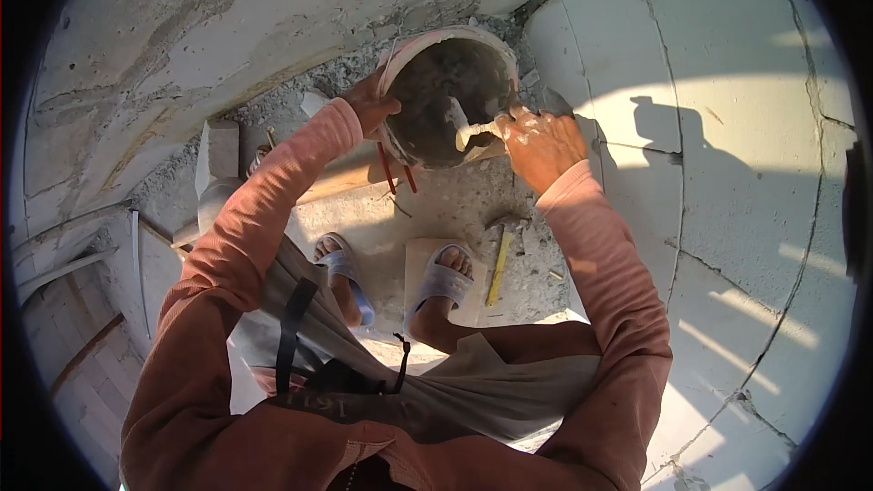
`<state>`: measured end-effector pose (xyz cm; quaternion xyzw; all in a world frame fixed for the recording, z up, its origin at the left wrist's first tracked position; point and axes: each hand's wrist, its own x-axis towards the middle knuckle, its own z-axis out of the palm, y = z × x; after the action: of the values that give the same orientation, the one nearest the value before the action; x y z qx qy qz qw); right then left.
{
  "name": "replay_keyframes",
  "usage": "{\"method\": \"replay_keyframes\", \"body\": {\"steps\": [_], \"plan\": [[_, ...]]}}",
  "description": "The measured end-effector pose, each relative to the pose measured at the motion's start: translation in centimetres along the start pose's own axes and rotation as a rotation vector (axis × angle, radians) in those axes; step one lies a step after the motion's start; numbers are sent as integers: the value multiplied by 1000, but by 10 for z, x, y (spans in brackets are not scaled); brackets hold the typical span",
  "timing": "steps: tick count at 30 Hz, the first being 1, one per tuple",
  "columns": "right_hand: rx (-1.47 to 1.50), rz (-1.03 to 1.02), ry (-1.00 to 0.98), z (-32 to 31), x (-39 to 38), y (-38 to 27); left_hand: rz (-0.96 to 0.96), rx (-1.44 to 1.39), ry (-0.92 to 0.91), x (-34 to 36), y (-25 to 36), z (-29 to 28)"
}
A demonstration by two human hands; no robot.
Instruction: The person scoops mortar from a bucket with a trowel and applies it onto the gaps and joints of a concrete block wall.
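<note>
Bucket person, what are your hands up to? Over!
Left hand against bucket's side. Right hand gripping pale tool at its mouth. Hammer on ground, not blocking.

"Does anything you wear carry print?"
"Yes, a short row of pale digits (318,405) stands on the lower front of your reddish-brown shirt (259,441), near your waist."
"How clearly does it show to you?"
"Only faintly: the digits are small and dull against the shaded cloth, so you cannot read them all with certainty."

Dusty-pink long sleeves (622,277), loose grey cloth (509,393), black strap (293,323), pale bluish slide sandals (446,285).
</note>
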<state>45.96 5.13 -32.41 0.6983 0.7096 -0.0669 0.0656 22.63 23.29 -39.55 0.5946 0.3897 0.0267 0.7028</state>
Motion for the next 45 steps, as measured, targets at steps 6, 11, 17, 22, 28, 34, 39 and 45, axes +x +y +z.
{"method": "replay_keyframes", "body": {"steps": [6, 11, 17, 22, 28, 34, 39, 45], "plan": [[68, -38, -4, 70, 9, -11, 44, 36, -131, 33, -37, -20], [240, 141, -33, 88, 5, -52, -134, 109, -108, 27, -39, -20], [413, 163, 176, 116, -21, -58, 502, 313, 17, 71, -71, -23], [805, 564, 610, 174, -61, -120, 524, 259, 96, 97, -73, -8], [1136, 880, 543, 161, -95, -120, 472, 253, 33, 114, -71, -19], [1203, 1076, 634, 76, -166, -91, 362, 330, 66, 106, -57, -31], [1049, 1194, 615, 50, -215, -76, 234, 385, 101, 125, -64, -40], [1245, 1145, 396, 66, -207, -43, 181, 367, 149, 118, -44, -28]]}}
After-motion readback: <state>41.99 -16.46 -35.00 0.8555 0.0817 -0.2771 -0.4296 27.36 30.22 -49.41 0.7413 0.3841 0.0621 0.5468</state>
